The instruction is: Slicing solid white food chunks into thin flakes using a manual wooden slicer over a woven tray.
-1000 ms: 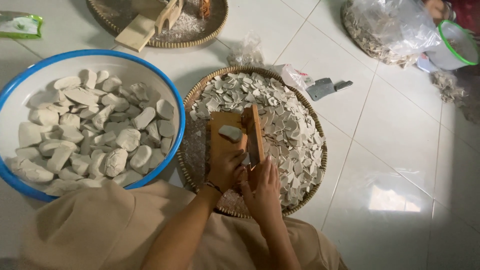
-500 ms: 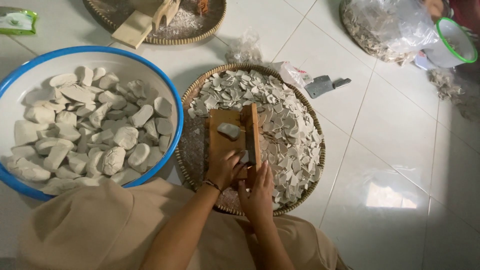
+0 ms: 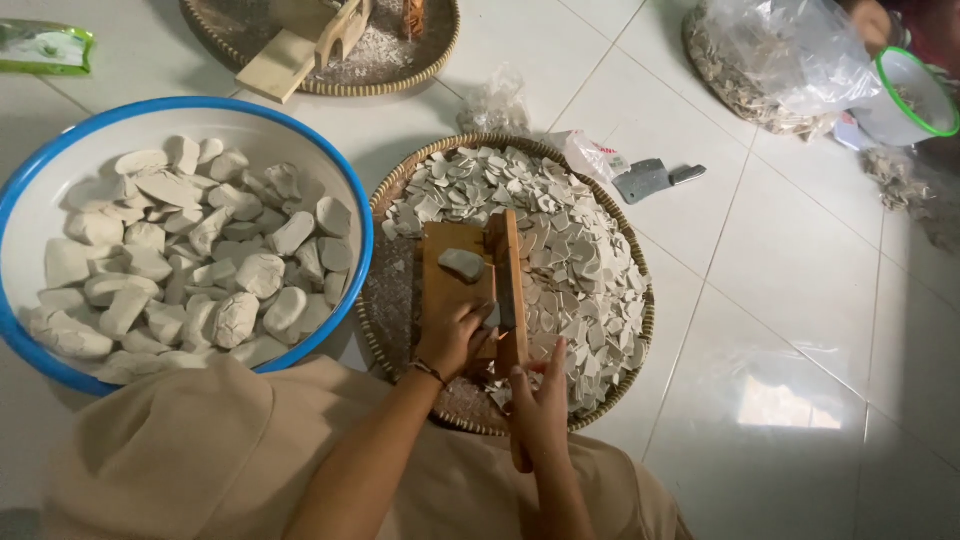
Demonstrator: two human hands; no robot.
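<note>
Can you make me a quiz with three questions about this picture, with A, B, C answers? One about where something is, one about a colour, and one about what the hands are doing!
1. Where is the small cleaver?
A. On the white floor tiles, right of the woven tray
B. Inside the big basin
C. In a hand

2. What colour is the rim of the big basin of pale lumps?
A. Red
B. Blue
C. Yellow

3. What is the left hand doing?
A. Resting flat on the floor
B. Lifting the basin
C. Pressing on the wooden slicer board over the woven tray

Answers: 1 A, it lies alone on the tiles. 2 B, a blue ring runs round it. 3 C, it sits on the board while the right hand grips the blade handle.
</note>
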